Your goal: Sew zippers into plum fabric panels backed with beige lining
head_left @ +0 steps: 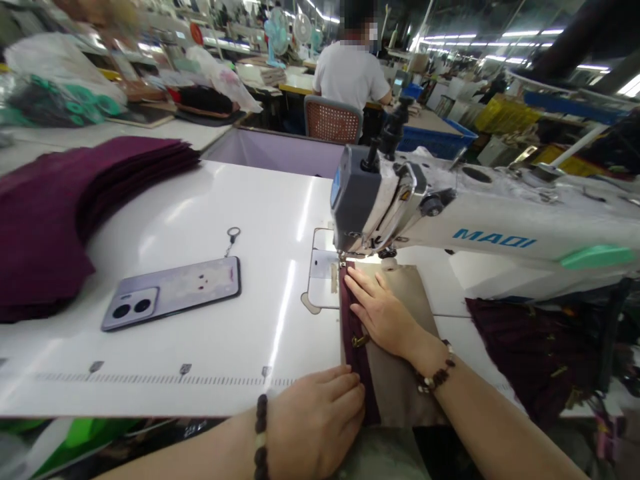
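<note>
A beige fabric piece (400, 387) lies under the sewing machine's head, with a maroon zipper strip (367, 390) along its left edge. A brass-coloured zipper pull (359, 341) shows partway down the strip. My right hand (383, 310) rests flat on the fabric, fingers extended towards the presser foot (343, 261). Nearer to me, my left hand (323, 417) grips the strip's left edge with its fingers together; the thumb is hidden. The sewing machine (450, 213) stands just beyond both hands, and the strip's far end meets its foot.
A phone (175, 293) with a key ring (233, 233) lies left on the white table (240, 353). Stacked maroon fabric (60, 220) sits farther left. More maroon pieces (525, 353) lie at right. A person (350, 77) sits ahead on a chair (333, 120).
</note>
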`<move>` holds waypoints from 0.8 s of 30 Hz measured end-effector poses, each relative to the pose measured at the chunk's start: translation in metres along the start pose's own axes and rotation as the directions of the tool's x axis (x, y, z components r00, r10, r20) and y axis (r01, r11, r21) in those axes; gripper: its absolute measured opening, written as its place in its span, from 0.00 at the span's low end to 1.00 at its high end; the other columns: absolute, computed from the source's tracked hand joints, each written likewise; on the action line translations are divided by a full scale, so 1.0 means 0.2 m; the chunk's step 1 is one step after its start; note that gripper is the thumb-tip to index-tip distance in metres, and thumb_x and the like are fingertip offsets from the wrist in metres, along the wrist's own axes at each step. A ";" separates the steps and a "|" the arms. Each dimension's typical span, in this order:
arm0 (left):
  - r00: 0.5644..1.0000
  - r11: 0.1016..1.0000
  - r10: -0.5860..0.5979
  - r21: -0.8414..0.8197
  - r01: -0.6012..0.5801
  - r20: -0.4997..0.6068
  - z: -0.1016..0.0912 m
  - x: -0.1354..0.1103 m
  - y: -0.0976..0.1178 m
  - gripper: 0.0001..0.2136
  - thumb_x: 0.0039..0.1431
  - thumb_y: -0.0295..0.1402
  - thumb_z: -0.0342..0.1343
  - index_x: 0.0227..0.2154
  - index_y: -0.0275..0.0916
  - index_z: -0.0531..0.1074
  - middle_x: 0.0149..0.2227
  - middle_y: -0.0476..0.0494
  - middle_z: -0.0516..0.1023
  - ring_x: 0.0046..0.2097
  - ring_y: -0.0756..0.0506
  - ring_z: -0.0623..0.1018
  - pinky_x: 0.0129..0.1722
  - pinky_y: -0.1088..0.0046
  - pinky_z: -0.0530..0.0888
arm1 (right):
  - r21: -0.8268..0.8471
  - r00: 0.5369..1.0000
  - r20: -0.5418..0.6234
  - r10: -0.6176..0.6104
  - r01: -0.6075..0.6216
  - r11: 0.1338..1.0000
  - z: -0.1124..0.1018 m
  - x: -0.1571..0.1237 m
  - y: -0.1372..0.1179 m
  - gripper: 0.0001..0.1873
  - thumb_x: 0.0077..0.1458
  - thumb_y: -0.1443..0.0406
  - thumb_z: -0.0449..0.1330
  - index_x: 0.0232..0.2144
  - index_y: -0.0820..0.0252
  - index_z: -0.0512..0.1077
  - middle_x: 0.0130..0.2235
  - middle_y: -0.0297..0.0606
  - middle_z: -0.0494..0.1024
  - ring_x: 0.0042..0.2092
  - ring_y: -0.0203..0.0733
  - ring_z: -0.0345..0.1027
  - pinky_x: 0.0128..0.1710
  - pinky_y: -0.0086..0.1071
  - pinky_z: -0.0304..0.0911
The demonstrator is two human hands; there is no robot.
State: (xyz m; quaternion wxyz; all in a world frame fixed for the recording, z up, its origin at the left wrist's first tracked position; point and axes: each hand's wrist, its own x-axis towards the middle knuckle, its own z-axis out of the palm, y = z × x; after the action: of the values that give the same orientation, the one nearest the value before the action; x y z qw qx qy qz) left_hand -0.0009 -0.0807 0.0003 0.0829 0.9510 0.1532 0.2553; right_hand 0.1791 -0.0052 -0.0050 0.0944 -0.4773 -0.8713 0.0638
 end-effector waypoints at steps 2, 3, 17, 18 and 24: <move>0.998 1.000 0.002 0.027 -0.003 0.058 -0.07 -0.02 -0.05 0.11 0.61 0.26 0.42 0.31 0.35 0.70 0.33 0.42 0.75 0.39 0.49 0.74 0.48 0.71 0.71 | -0.009 1.000 -0.015 -0.007 0.007 1.000 0.02 0.00 0.00 0.24 0.59 0.66 0.43 0.58 0.64 0.53 0.61 0.45 0.52 0.62 0.43 0.43 0.58 0.50 0.46; 0.998 0.998 -0.027 0.062 0.023 0.061 -0.13 -0.04 -0.10 0.11 0.62 0.27 0.43 0.32 0.35 0.70 0.34 0.43 0.76 0.39 0.49 0.74 0.48 0.71 0.70 | -0.024 1.000 -0.022 -0.011 0.010 1.000 0.03 -0.01 0.01 0.24 0.59 0.66 0.42 0.58 0.64 0.53 0.61 0.45 0.52 0.62 0.44 0.43 0.58 0.51 0.47; 0.035 -0.196 -0.932 0.582 0.790 -0.361 -1.14 -0.82 -1.02 0.28 0.50 0.48 0.51 0.43 0.25 0.69 0.48 0.26 0.68 0.48 0.30 0.69 0.44 0.57 0.68 | -0.258 0.931 -0.273 -0.242 0.171 0.951 0.19 -0.01 0.11 0.28 0.59 0.61 0.41 0.61 0.59 0.47 0.60 0.41 0.54 0.57 0.49 0.55 0.49 0.47 0.59; 0.022 -0.205 -0.933 0.582 0.787 -0.358 -1.13 -0.82 -1.04 0.26 0.50 0.47 0.50 0.42 0.25 0.70 0.47 0.25 0.69 0.47 0.29 0.70 0.43 0.57 0.68 | -0.267 0.928 -0.279 -0.248 0.174 0.948 0.19 -0.01 0.12 0.28 0.58 0.61 0.41 0.61 0.59 0.45 0.60 0.41 0.54 0.57 0.49 0.55 0.48 0.46 0.60; -0.001 -0.209 -0.930 0.526 0.824 -0.368 -1.22 -0.86 -1.12 0.15 0.59 0.39 0.49 0.35 0.30 0.71 0.37 0.36 0.74 0.40 0.41 0.75 0.39 0.60 0.71 | -0.290 0.923 -0.296 -0.245 0.158 0.944 0.27 -0.01 0.16 0.30 0.57 0.61 0.39 0.62 0.56 0.41 0.60 0.39 0.53 0.58 0.51 0.52 0.50 0.49 0.54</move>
State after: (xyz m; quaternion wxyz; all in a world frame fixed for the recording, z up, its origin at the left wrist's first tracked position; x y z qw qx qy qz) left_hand -0.3226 0.0919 0.0784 -0.0725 0.5333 0.8424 -0.0253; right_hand 0.1932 0.0091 -0.0638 0.1805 -0.3963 -0.8890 -0.1415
